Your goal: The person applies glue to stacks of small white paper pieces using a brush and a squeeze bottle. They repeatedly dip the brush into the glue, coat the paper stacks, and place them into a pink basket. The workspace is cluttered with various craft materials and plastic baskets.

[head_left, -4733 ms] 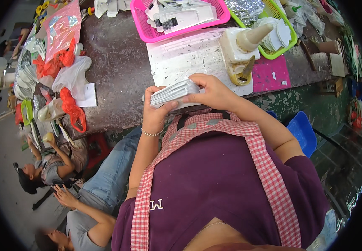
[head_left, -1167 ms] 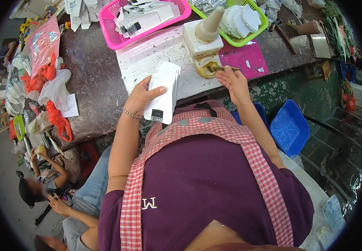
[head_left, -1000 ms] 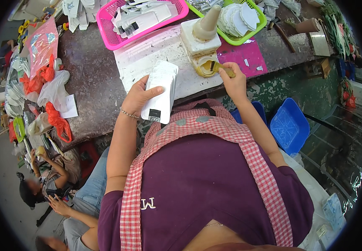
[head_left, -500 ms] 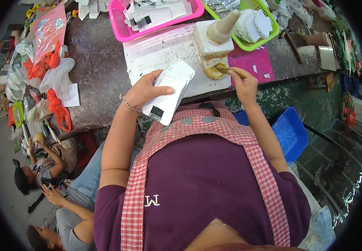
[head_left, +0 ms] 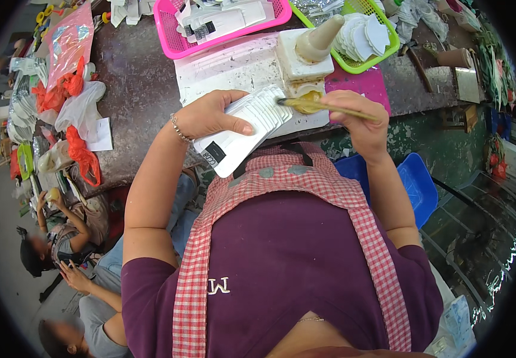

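Note:
Fingers wrapped round its left edge, my left hand (head_left: 213,116) holds a fanned stack of white cards (head_left: 240,134). The top card bears a small black label near its lower end. My right hand (head_left: 359,116) grips a thin brush (head_left: 344,110) by its handle. The dark brush tip meets the upper right edges of the fanned cards; whether it touches them I cannot tell. Just behind the brush stands a small pot with yellowish paste (head_left: 310,102). It adjoins a white block (head_left: 297,59) that carries a cream cone-topped bottle (head_left: 319,40).
A pink basket (head_left: 168,45) of cards stands at the back, and a green basket (head_left: 383,61) holds round white pieces. Plastic bags (head_left: 79,149) lie at the table's left. Blue bins (head_left: 419,185) sit below the table's right edge. Two other people sit at left.
The brush has come out of the paste pot and over to the cards' upper right edges. My left hand has shifted the stack slightly right, and the cards are fanned wider.

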A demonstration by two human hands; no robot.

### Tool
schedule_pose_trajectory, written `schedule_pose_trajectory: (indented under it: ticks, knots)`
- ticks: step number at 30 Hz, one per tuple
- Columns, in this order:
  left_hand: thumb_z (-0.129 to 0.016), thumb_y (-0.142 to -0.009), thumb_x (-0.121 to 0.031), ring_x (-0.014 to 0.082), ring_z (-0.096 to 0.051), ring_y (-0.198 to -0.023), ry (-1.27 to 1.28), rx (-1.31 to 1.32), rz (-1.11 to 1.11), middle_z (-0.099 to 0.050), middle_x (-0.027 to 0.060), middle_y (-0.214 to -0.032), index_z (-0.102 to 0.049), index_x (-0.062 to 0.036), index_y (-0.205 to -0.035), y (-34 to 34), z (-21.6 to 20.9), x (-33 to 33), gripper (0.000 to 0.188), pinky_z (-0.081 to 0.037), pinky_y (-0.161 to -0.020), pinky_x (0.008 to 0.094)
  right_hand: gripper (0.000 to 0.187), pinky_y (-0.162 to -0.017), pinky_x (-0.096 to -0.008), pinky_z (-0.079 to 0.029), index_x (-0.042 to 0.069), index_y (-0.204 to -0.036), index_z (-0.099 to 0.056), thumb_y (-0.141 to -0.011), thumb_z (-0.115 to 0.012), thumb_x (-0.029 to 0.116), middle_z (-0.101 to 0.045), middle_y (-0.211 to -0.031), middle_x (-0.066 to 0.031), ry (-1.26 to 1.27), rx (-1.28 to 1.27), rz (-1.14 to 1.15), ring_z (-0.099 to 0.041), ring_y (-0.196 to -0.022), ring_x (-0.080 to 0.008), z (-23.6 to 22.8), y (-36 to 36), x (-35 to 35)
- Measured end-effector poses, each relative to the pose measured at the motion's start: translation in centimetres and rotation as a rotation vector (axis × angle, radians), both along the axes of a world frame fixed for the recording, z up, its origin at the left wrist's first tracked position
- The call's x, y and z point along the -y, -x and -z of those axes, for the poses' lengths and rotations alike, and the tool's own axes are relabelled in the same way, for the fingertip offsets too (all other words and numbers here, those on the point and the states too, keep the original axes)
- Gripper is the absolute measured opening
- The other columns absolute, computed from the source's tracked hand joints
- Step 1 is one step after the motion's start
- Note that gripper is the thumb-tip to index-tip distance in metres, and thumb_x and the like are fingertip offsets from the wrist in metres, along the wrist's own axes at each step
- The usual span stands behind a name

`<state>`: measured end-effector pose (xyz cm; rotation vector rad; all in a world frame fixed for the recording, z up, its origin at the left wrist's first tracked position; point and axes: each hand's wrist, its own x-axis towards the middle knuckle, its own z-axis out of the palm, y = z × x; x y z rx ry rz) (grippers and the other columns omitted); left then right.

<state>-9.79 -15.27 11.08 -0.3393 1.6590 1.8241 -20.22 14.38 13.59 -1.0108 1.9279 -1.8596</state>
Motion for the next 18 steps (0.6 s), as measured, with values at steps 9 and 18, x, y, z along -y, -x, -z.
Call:
schedule_pose_trajectory:
  ticks: [9,18]
  knots:
    - [-0.091,-0.066,-0.023,0.0112,-0.067,-0.080,-0.060,0.010,-0.006,-0.071,0.0090,-0.102,-0.057,0.0062,-0.130,0.2,-1.7,-0.4,0.078,-0.055,-0.071,0.0256,0.025,-0.081,-0.0358,-0.056,0.004,-0.099,-0.073,-0.074,-0.079,0.006,-0.072,-0.098,-0.0112,-0.074,-0.459,-0.282,-0.070,-0.091,-0.0276,-1.4,1.1,2.3]
    - [-0.090,-0.067,-0.017,0.0108,-0.067,-0.081,-0.058,0.007,-0.034,-0.071,0.0086,-0.101,-0.057,0.0059,-0.130,-0.7,-1.6,0.2,0.074,-0.055,-0.070,0.0256,0.023,-0.079,-0.0358,-0.056,0.003,-0.097,-0.073,-0.075,-0.078,0.006,-0.073,-0.095,-0.0108,-0.036,-0.371,-0.211,-0.070,-0.091,-0.0275,-2.6,1.2,2.9]
